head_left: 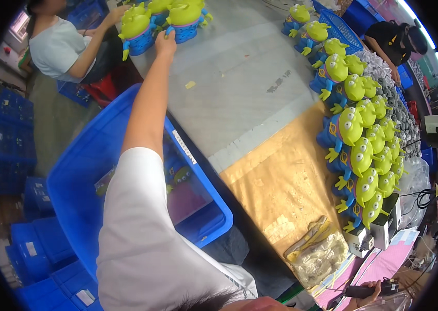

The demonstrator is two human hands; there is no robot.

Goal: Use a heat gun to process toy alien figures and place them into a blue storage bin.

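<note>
At the lower edge, the right hand (373, 288) closes its fingers around a dark handheld tool (360, 291), resting on a pink sheet (379, 264) at the near corner of the tabletop (239, 88). Just beyond it lies a clear plastic bag (318, 251) of small pale parts, sitting on a golden-brown cloth (281, 176) that covers this end of the surface. To the right of the bag stand a few small white boxes (379, 230).

On the person's left, a white sleeve (136, 243) fills the lower middle of the view, and below the arm sits a big blue plastic bin (89, 176) with a clear bag in it — more of the green toys show faintly through the plastic.

Along the right side of the tabletop runs a long, close-packed row of green three-eyed alien toys (356, 150) in blue suits, reaching from the white boxes toward the far end. Beyond that row, a heap of grey parts (384, 78) lies beside a person in dark clothes (395, 39).

The left arm stretches across the bare grey middle of the tabletop, and the left hand (165, 45) grips the arm of a green alien toy (183, 19) at the far edge — one of a small cluster there. A person in a white shirt (58, 44) has a hand on the neighbouring toy (137, 28).
</note>
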